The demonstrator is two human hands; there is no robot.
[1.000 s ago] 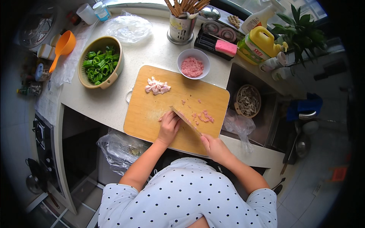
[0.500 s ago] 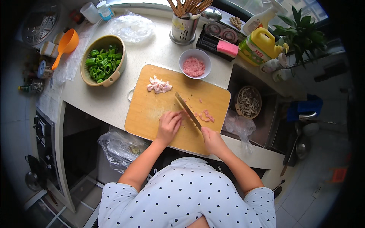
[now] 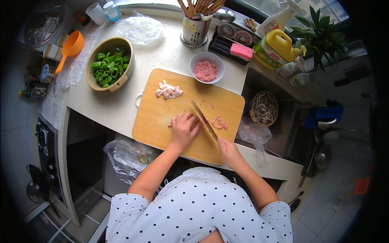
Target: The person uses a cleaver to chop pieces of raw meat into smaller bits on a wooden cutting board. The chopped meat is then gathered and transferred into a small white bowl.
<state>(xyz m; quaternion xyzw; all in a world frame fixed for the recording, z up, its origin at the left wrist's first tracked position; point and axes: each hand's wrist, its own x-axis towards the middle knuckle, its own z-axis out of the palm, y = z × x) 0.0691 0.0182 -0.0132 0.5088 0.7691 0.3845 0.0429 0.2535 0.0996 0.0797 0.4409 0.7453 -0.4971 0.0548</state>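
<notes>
My right hand [image 3: 230, 154] is closed round the handle of a kitchen knife [image 3: 206, 122], its blade slanting up and left over the wooden cutting board [image 3: 152, 129]. Beside the blade, my left hand [image 3: 184, 130] presses down with curled fingers on a strip of raw meat [image 3: 169, 125]; most of the strip is hidden under the fingers. Small cut bits of pink meat [image 3: 219, 123] lie right of the knife. A heap of pale, fatty meat pieces [image 3: 169, 90] rests near the board's far left corner.
Just beyond the board stands a white bowl [image 3: 219, 65] of minced meat. A colander [image 3: 122, 82] of cut green peppers is at the far left. To the right, the sink [image 3: 283, 139] holds a basket of greyish strips. A chopstick holder [image 3: 193, 34] stands at the back.
My left hand has shifted slightly right and farther from me, and a meat end now shows at its left. The knife has moved a little right and nearer to me.
</notes>
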